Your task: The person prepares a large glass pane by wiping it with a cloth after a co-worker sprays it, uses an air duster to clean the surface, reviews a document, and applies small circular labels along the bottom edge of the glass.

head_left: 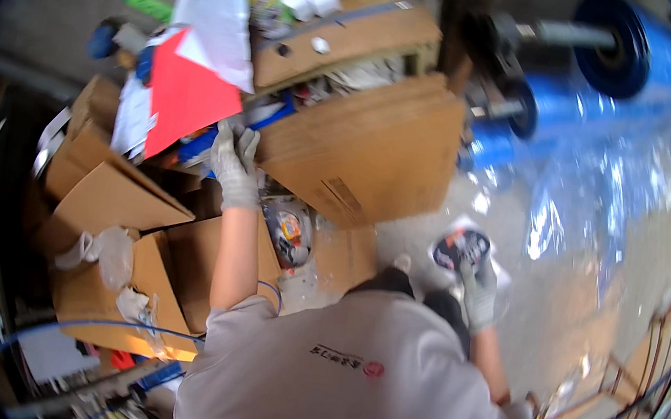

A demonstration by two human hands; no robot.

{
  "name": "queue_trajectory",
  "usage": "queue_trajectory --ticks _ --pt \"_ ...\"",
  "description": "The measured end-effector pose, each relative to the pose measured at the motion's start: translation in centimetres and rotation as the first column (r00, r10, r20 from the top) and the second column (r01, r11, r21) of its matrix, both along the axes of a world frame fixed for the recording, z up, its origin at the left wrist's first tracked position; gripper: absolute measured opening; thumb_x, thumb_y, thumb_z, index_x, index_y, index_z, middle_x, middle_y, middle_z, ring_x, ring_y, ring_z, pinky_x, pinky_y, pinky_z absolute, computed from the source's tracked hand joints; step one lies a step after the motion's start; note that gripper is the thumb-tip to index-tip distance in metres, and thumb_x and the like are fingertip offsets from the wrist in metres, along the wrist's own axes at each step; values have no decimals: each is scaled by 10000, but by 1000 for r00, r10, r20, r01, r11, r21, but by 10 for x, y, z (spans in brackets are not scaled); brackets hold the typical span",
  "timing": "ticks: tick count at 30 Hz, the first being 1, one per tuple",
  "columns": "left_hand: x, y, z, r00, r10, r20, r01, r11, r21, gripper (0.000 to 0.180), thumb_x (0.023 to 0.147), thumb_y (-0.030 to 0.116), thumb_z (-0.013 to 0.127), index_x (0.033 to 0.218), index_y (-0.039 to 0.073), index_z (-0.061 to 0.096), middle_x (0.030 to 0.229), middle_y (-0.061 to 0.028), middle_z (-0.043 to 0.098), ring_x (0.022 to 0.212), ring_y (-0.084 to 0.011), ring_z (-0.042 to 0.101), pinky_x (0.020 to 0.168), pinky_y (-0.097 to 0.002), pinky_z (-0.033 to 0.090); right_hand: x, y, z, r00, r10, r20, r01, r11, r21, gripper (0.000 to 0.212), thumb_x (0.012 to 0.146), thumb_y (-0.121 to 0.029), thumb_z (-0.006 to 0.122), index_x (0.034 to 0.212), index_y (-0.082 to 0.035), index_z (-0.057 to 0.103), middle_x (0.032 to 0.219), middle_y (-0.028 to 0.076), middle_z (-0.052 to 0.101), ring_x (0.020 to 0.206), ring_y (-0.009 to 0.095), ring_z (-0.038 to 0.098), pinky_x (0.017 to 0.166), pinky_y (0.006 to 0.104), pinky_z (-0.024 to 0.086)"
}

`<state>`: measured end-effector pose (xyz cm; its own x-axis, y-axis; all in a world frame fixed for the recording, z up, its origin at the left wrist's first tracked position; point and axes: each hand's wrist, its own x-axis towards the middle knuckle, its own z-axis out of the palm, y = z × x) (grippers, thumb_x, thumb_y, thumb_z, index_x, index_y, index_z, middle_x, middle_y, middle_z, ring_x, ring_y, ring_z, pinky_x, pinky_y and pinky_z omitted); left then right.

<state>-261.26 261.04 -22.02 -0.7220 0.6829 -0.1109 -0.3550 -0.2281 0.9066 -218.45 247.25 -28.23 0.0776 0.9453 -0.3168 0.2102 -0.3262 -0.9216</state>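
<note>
My left hand [234, 163], in a grey glove, reaches forward into a cluttered pile, its fingers touching a blue flat item [199, 143] beside a red sheet [184, 94] and a stack of flat cardboard [369, 150]. Whether it grips anything is unclear. My right hand [477, 283], also gloved, holds a round dark disc in a clear plastic bag [461, 246] low at my right side.
Open cardboard boxes [118, 200] with crumpled plastic stand at the left. A wooden shelf [352, 32] carries papers and small boxes. Blue film rolls on a spindle [611, 51] feed a sheet of clear film [614, 180] at the right. A metal frame [652, 340] stands at lower right.
</note>
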Motion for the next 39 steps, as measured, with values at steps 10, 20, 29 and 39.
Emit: queue_trajectory --ticks 10,20,29,39 --pt "230 -57 -7 170 -945 280 957 227 183 704 788 484 631 1286 34 417 1183 -92 540 1109 -199 521 958 -352 424 -22 40 73 817 27 -576 90 980 175 528 887 -208 571 1325 13 375 1234 86 519 1132 152 477 968 292 369" --pt "266 -54 1 234 -948 216 947 272 172 695 787 381 661 1310 25 372 1234 -143 489 1124 -218 478 969 -350 394 -18 33 89 976 186 -113 -171 976 135 1119 660 -477 750 1405 48 100 1342 200 363 1237 248 372 1027 318 293" --pt "268 -58 -1 166 -951 260 959 217 182 646 842 370 583 1337 29 346 1284 -209 439 1218 -272 415 1036 -395 320 0 26 98 738 49 -673 -136 988 -77 1077 639 -433 763 1415 3 156 1340 163 390 1215 265 415 1018 365 320" --pt "268 -65 17 210 -959 189 978 210 -17 839 726 297 731 1344 -8 252 1180 -136 420 1081 -222 450 948 -332 384 -8 20 98 802 21 -597 -114 987 -118 994 658 -214 807 1405 0 187 1205 100 491 991 134 523 862 256 438"
